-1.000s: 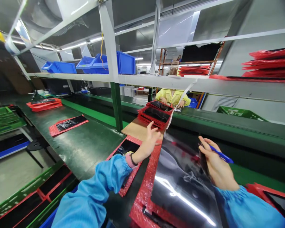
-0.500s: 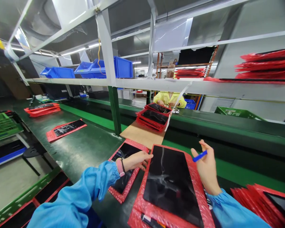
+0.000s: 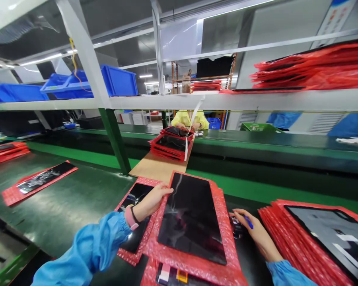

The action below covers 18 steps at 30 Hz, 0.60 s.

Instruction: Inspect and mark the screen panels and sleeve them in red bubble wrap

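Note:
A black glass screen panel (image 3: pixel 193 218) lies on a red bubble-wrap bag (image 3: pixel 226 222) in front of me. My left hand (image 3: pixel 152 200) pinches the bag at its upper left edge, by the panel's corner. My right hand (image 3: pixel 255 230) is at the bag's right side with a blue pen (image 3: pixel 248 222) tucked in its curled fingers. Those fingertips are at some small dark and silver parts (image 3: pixel 236 227); whether they grip them is hard to see. Under my left forearm lies another dark panel (image 3: pixel 137 234) on red bubble wrap. Below the front bag, a panel with a yellow-orange tab (image 3: pixel 181 275) shows partly.
Red-wrapped panels (image 3: pixel 289 238) are stacked at right. Another stack (image 3: pixel 170 147) stands on a brown board (image 3: pixel 155 169) ahead. A single panel (image 3: pixel 44 178) lies left. Overhead, a white shelf (image 3: pixel 226 101) holds blue bins (image 3: pixel 119 81). A person in yellow (image 3: pixel 191 118) sits across the bench.
My view has swung to the right. My right hand has come down from above the panel's right edge to the small parts beside the bag. My left hand remains at the bag's left edge.

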### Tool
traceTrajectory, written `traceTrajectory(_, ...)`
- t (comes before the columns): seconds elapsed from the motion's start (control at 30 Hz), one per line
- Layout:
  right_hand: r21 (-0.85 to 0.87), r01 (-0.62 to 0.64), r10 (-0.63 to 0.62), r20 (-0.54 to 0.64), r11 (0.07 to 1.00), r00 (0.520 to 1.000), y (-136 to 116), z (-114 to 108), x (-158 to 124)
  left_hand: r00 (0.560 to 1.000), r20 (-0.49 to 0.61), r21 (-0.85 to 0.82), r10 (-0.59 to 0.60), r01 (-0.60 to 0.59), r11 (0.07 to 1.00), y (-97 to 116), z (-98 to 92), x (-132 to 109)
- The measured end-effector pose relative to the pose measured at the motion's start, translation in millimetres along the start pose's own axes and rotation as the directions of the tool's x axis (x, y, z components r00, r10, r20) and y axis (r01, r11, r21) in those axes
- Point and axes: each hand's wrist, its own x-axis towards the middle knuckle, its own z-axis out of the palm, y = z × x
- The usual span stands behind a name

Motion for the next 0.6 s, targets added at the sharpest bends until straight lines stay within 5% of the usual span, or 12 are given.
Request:
traceTrajectory(0.17,-0.014,0.009,-0.010,-0.015,1.000,1.000,4.1,0.0,-4.5,0.994,0.080,-0.098,-0.068,0.076,0.992,3.6,9.4,1.6)
traceTrajectory(0.3,-0.005,0.055,-0.056,-0.042,0.998,0.998,5.9,-2.0,-11.0,0.990,0.123,-0.135,-0.067,0.084,0.987,5.5,-5.1,6.2)
traceTrajectory(0.4,0.007,0.063,-0.062,-0.072,0.998,0.995,8.2,-3.4,-14.0,0.994,0.105,-0.165,-0.036,0.054,0.985,10.2,-38.2,9.8)
traceTrajectory(0.6,0.102,0.119,-0.098,-0.187,0.988,0.977,11.6,-5.3,-16.4,1.000,-0.017,-0.175,0.003,-0.006,0.985,5.8,-136.2,7.2)
